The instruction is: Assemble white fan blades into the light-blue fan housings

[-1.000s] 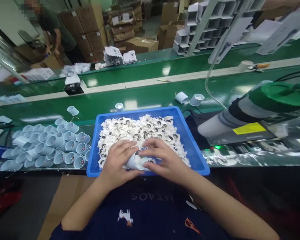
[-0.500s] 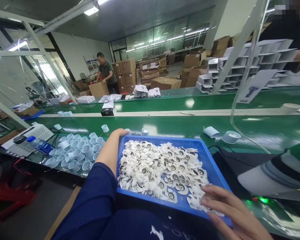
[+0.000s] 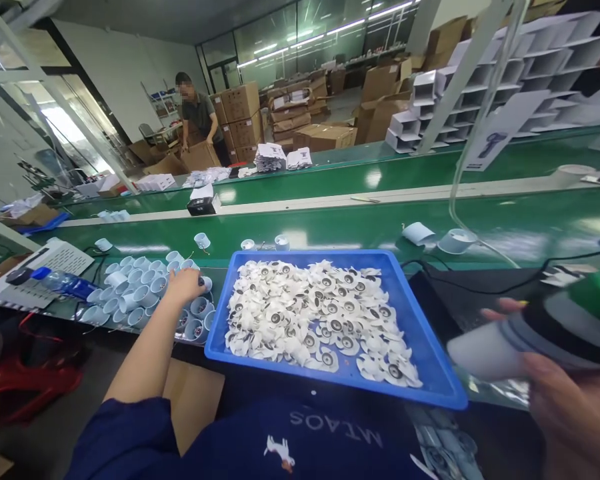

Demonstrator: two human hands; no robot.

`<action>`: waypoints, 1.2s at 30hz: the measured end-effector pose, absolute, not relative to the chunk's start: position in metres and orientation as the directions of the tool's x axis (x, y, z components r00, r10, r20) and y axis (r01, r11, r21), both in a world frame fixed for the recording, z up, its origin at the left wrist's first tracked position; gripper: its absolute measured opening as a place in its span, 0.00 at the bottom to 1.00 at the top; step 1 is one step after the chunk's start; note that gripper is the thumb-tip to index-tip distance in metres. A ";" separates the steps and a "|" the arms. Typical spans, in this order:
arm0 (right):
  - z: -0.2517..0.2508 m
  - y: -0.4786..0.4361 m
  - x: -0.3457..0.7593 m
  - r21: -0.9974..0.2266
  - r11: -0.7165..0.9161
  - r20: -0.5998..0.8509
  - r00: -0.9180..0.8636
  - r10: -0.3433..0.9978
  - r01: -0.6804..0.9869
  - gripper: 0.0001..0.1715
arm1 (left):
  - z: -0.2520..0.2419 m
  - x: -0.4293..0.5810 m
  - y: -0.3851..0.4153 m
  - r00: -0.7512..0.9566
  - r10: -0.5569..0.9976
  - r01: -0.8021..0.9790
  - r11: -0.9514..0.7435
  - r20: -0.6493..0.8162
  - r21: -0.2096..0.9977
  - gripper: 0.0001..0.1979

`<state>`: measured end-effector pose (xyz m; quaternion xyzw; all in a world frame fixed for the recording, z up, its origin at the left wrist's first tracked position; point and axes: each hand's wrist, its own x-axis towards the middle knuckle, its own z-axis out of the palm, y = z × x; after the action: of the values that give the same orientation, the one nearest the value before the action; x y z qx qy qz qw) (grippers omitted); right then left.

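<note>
My left hand point(image 3: 185, 285) is over the right side of a pile of light blue plastic cups point(image 3: 143, 297). Its fingers look curled, with a small dark thing at their tips; what they hold is hidden. My right hand point(image 3: 555, 393) is closed around a white cylindrical container point(image 3: 485, 352) with a black band and a green end, at the right edge. Between my hands lies a blue tray point(image 3: 433, 373), with no hand touching it. Many white fan impellers point(image 3: 280, 317) with dark-ringed hubs fill most of it.
Behind the tray, loose light blue cups point(image 3: 202, 241) stand on the green bench point(image 3: 320, 230). A clear hose point(image 3: 457, 180) hangs at the right. A bottle point(image 3: 67, 283) lies at the left. Stacked white boxes point(image 3: 460, 110) and a person point(image 3: 199, 120) handling a carton are farther back.
My left hand has left the tray's far left corner and moved left to the cups. My right hand has gone from the impellers to the white container and grasped it. The tray sits flatter.
</note>
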<state>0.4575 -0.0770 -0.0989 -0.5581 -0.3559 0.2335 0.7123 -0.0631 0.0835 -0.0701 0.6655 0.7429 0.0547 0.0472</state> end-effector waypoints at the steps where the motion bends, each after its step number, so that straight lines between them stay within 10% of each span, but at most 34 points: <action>1: -0.096 -0.071 0.456 -0.958 0.285 0.226 0.669 0.708 0.022 0.34 | -0.066 -0.063 0.081 -0.111 0.991 0.974 0.095 0.071 0.206 0.15; 7: -0.077 -0.068 0.467 -0.928 0.360 0.144 0.793 0.592 -0.100 0.27 | -0.036 -0.054 0.042 -0.136 0.919 0.737 -0.156 0.370 0.657 0.29; 10: -0.062 -0.080 0.479 -0.952 0.258 0.080 0.675 0.733 -0.167 0.35 | -0.038 -0.035 0.018 -0.141 0.947 0.168 -0.263 0.287 0.950 0.29; 14: -0.037 -0.092 0.462 -0.902 0.270 0.119 0.407 0.906 -0.338 0.49 | -0.058 0.013 -0.003 0.012 0.980 -0.313 -0.185 0.199 0.931 0.36; 21: -0.006 -0.060 0.362 -0.671 -0.033 0.244 -0.262 0.934 -0.741 0.37 | -0.069 0.111 -0.039 0.667 0.670 0.124 -0.531 0.326 0.838 0.34; 26: -0.001 -0.046 0.318 -0.642 0.187 0.399 -0.116 0.910 -0.744 0.32 | -0.056 0.131 -0.056 0.663 0.603 0.243 -0.734 0.443 0.635 0.32; 36: -0.003 -0.052 0.309 -0.673 0.315 0.439 -0.019 0.898 -0.669 0.28 | -0.058 0.135 -0.060 0.589 0.598 0.159 -0.745 0.543 0.648 0.29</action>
<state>0.3093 -0.0516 -0.0029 -0.1332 -0.4300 0.5698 0.6875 0.1355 -0.0602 -0.0576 0.8468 0.2236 0.3941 0.2787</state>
